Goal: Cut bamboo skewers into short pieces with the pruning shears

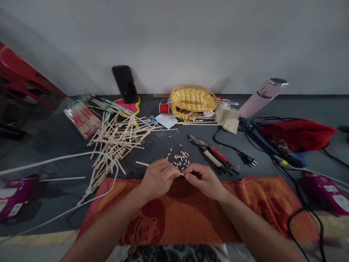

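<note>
My left hand point(160, 177) is closed around a thin wooden stick point(142, 164); one end sticks out to the left of the hand and the other shows between my hands. With thumb and fingers pinched, my right hand point(203, 180) meets that short end. Just beyond my fingertips lies a scatter of small cut stick pieces point(182, 157). Pruning shears point(211, 153) with one red and one pale handle rest to the right of the pieces. To the left is a loose pile of long wooden sticks point(117, 140). Below my hands an orange towel point(191, 214) covers the table's front edge.
At the back stand a yellow woven basket point(194, 99), a red thread spool point(164, 108), a phone point(125, 84) and a pink flask point(263, 96). A packet of sticks point(82, 119) lies left. Cables, a plug point(248, 159), a red cloth point(297, 134) and purple power strips point(327, 191) crowd the sides.
</note>
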The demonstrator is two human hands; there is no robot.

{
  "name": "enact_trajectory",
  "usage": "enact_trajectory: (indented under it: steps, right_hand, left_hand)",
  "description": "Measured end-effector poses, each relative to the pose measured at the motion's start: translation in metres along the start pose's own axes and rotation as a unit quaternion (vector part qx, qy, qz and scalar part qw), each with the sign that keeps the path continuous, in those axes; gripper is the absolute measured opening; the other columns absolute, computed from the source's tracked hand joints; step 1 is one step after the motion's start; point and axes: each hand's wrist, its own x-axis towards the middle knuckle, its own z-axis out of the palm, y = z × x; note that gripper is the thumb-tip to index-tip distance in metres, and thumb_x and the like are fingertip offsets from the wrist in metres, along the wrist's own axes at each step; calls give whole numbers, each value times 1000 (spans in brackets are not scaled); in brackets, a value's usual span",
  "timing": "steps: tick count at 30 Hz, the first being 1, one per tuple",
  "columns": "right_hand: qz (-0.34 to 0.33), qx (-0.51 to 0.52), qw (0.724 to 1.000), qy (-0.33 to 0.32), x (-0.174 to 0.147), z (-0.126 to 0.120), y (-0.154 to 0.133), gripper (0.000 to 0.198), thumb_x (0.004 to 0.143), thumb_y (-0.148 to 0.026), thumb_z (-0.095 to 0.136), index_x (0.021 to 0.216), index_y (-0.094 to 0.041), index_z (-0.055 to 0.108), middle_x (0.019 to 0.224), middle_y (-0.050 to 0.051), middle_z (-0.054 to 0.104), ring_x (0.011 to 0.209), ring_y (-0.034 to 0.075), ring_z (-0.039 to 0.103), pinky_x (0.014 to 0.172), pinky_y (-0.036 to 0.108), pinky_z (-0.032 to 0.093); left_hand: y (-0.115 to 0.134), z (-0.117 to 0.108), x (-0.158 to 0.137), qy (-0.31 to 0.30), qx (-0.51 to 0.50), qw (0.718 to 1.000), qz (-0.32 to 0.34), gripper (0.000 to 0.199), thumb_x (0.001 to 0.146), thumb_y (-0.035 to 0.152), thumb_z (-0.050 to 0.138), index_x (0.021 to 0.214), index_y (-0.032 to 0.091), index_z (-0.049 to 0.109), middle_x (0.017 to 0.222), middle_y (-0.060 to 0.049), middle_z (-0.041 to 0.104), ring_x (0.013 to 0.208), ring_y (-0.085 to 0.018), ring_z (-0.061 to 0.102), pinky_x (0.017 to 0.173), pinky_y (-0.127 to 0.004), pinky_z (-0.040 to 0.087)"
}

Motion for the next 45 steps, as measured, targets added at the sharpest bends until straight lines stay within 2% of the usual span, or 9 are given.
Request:
enact_trajectory:
  steps: [6, 14, 18, 28, 33, 37, 39, 42, 45]
  right_hand:
    - [-27, -6, 999, 33, 1, 4, 2, 11, 85, -21, 54, 75, -18, 58, 71, -2, 56, 67, 11, 48, 64, 22, 39]
    - [-2, 12, 998, 66, 0, -2, 1, 23, 91, -34, 52, 76, -18, 60, 69, -1, 55, 64, 11, 49, 61, 23, 39]
    - [-19, 10, 999, 44, -1, -1, 2, 17, 88, -31, 59, 101, -21, 64, 94, 3, 65, 86, 15, 58, 80, 27, 44]
    - [-51, -20, 998, 17, -1, 1, 0, 14, 91, -30, 55, 88, -19, 64, 82, 1, 63, 76, 13, 56, 72, 24, 44]
    - [-72, -93, 992, 43, -1, -6, -1, 15, 93, -26, 49, 88, -19, 62, 80, 2, 62, 73, 13, 56, 68, 24, 44]
    - [-81, -204, 968, 118, 4, -14, 9, 16, 92, -26, 51, 81, -20, 61, 76, 2, 62, 72, 15, 56, 69, 27, 45]
    - [-109, -248, 953, 138, 7, -16, 17, 12, 92, -22, 51, 88, -20, 63, 83, 4, 64, 80, 17, 58, 76, 31, 46]
    - [-150, -305, 933, 120, 10, -14, 26, 19, 91, -17, 50, 102, -21, 64, 98, 6, 65, 94, 21, 56, 86, 37, 46]
    - [-159, -345, 921, 90, 11, -10, 29, 23, 91, -14, 50, 104, -23, 66, 103, 7, 63, 99, 22, 53, 86, 39, 47]
  left_hand:
    - [0, 2, 0, 7, -9, 1000, 0, 13, 88, 14, 54, 81, 18, 64, 72, -1, 67, 70, -15, 56, 68, -27, 43]
    - [-4, -2, 2, 19, -55, 998, -6, 11, 89, 15, 56, 92, 18, 65, 82, -3, 70, 74, -14, 59, 70, -26, 46]
    - [-4, 0, 3, 22, -52, 998, -4, 11, 89, 16, 55, 91, 18, 66, 85, -4, 70, 79, -15, 61, 73, -27, 48]
    - [-3, 1, 2, 1, -22, 1000, 10, 15, 90, 15, 53, 88, 19, 66, 85, -3, 70, 79, -15, 61, 73, -27, 49]
    - [-10, -4, 2, 27, 23, 999, 23, 13, 88, 16, 55, 91, 21, 67, 85, -3, 70, 77, -15, 62, 72, -28, 50]
    - [-21, -12, 2, 77, 29, 996, -40, 20, 89, 12, 53, 102, 19, 66, 92, -6, 70, 86, -16, 64, 78, -29, 51]
    - [-25, -13, 2, 81, 35, 994, -66, 25, 89, 11, 51, 108, 19, 64, 97, -7, 70, 91, -17, 64, 82, -31, 52]
    - [-27, -12, 0, 67, 34, 994, -77, 31, 89, 9, 48, 113, 21, 63, 101, -6, 69, 93, -17, 63, 84, -31, 52]
    - [-27, -10, 0, 57, 31, 995, -78, 35, 88, 7, 46, 116, 23, 62, 101, -6, 68, 90, -16, 63, 81, -29, 52]
